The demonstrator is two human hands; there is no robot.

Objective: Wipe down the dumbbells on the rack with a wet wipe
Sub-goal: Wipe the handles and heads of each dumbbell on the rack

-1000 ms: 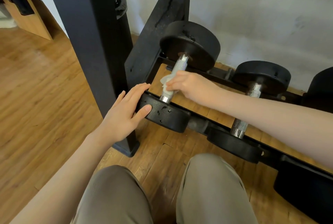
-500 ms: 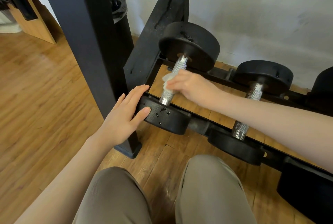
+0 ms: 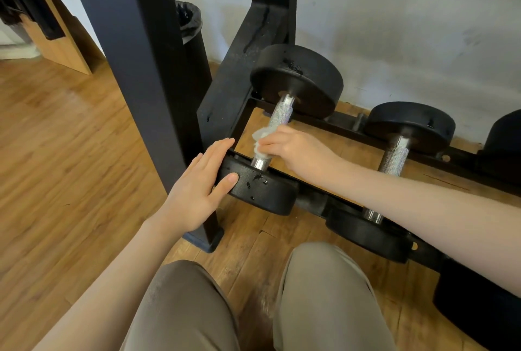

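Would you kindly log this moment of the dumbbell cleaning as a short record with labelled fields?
left hand: left hand rests flat on the near weight
right hand: right hand presses the wet wipe around the handle
dumbbell being wiped: leftmost on the rack
next dumbbell: untouched, to its right
behind: bin by the wall

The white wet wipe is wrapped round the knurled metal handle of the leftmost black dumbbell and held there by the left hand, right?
Not quite: the head view shows the right hand holding the white wet wipe round the knurled metal handle of the leftmost black dumbbell. The left hand rests flat on that dumbbell's near weight.
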